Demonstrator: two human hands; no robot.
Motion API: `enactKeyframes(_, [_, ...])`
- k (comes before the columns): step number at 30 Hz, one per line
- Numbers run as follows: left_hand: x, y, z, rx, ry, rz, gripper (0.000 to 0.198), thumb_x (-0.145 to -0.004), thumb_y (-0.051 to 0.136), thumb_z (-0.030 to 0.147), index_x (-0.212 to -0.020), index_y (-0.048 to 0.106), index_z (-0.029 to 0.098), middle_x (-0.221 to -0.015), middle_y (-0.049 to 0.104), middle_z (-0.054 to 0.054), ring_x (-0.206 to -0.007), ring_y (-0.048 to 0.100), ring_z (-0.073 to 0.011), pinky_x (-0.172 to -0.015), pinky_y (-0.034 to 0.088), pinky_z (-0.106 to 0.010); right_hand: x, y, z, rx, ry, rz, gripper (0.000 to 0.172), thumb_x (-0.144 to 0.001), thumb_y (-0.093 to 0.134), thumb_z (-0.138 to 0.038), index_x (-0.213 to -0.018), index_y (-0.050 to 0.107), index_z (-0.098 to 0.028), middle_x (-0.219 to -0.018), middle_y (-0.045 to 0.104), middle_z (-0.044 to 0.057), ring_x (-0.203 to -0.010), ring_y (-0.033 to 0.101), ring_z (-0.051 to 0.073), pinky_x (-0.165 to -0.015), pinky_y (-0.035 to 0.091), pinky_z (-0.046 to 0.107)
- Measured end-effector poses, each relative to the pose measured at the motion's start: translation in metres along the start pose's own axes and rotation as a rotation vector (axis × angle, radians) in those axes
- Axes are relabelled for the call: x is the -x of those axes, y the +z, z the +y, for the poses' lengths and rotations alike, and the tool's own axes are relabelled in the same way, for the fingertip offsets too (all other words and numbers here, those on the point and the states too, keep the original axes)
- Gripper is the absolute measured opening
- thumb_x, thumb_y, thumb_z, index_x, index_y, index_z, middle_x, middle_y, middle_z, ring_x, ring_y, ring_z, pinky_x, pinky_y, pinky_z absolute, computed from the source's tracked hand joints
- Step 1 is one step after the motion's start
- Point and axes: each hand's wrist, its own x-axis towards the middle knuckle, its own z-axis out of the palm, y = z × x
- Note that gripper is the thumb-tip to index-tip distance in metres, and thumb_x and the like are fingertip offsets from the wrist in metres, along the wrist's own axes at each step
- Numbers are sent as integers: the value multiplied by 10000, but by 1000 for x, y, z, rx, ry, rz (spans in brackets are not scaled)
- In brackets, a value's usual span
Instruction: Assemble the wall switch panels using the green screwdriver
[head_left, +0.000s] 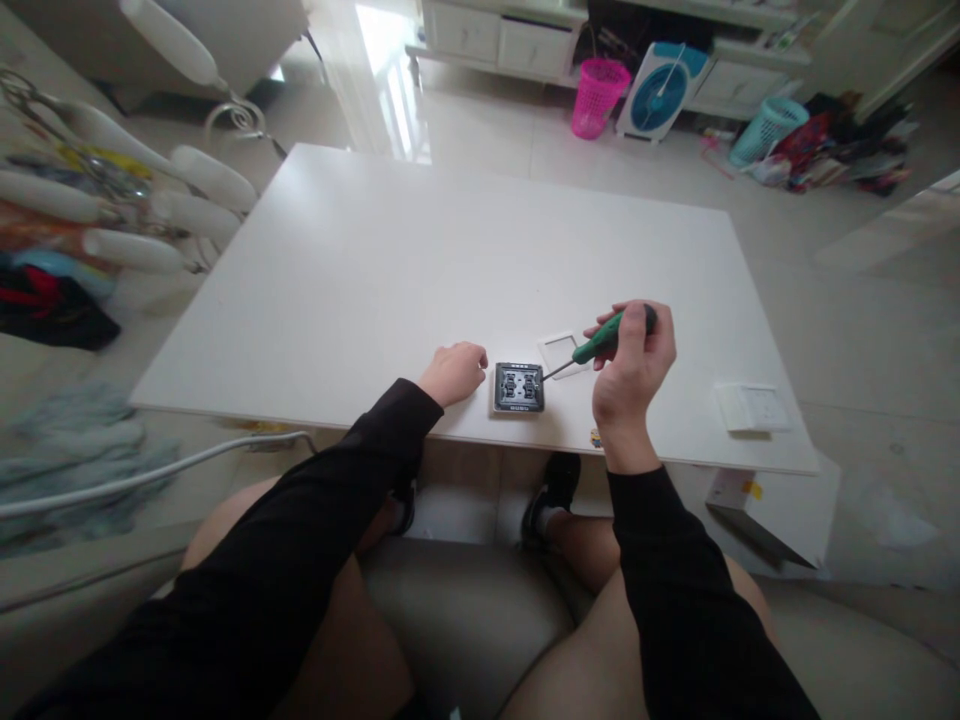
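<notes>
A small square switch module (519, 388) with a black face and pale sides lies near the front edge of the white table (450, 250). My right hand (634, 365) is closed around the green handle of a screwdriver (598, 338), whose thin shaft points down-left to the module's right edge. Just left of the module rests my left hand (456, 372), its fingers curled; whatever they may hold is hidden. Behind the screwdriver shaft lies a thin white square frame (559, 352).
White switch pieces (751, 408) lie at the table's front right. A tiny colourful item (595, 438) sits at the front edge. Below the right corner is a white box (776, 505). Beyond the table stand a pink basket (598, 98) and a blue fan (660, 92).
</notes>
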Motion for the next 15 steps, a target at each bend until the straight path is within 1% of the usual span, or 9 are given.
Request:
enactKeyframes(2, [-2, -6, 0, 138, 14, 32, 251, -882, 577, 124, -1006, 788, 183, -1028, 792, -106, -966, 715, -245, -934, 531, -390, 0, 1, 1, -1, 4, -3, 429, -977, 603, -667, -939, 564, -241, -818, 609, -42, -654, 664, 98, -553, 528, 214])
enactKeyframes(4, [-3, -9, 1, 281, 35, 60, 198, -876, 613, 141, -937, 796, 182, -930, 785, -86, -875, 704, -218, -881, 547, -360, 0, 3, 1, -10, 4, -4, 423, -978, 604, -660, -939, 562, -241, -813, 607, -42, -651, 662, 99, -542, 520, 210])
enactKeyframes(8, [-4, -8, 5, 504, 35, 100, 90, -856, 694, 183, -811, 771, 181, -761, 734, -49, -783, 671, -185, -801, 548, -329, 0, 5, 2, -19, 5, -10, 423, -975, 610, -660, -932, 561, -243, -806, 605, -44, -641, 659, 96, -529, 508, 205])
enactKeyframes(12, [-7, 0, 12, 746, -13, 78, 71, -826, 732, 147, -761, 710, 165, -722, 704, -32, -721, 646, -154, -710, 512, -293, 3, 4, -1, -20, 10, 2, 431, -971, 607, -671, -935, 553, -246, -806, 603, -43, -636, 656, 95, -492, 476, 193])
enactKeyframes(15, [-9, 4, 17, 892, -31, 47, 45, -824, 740, 125, -807, 710, 155, -725, 704, -26, -718, 655, -148, -709, 514, -286, 4, 2, -4, -36, 9, 28, 417, -976, 603, -661, -954, 552, -247, -812, 598, -38, -643, 658, 100, -457, 434, 179])
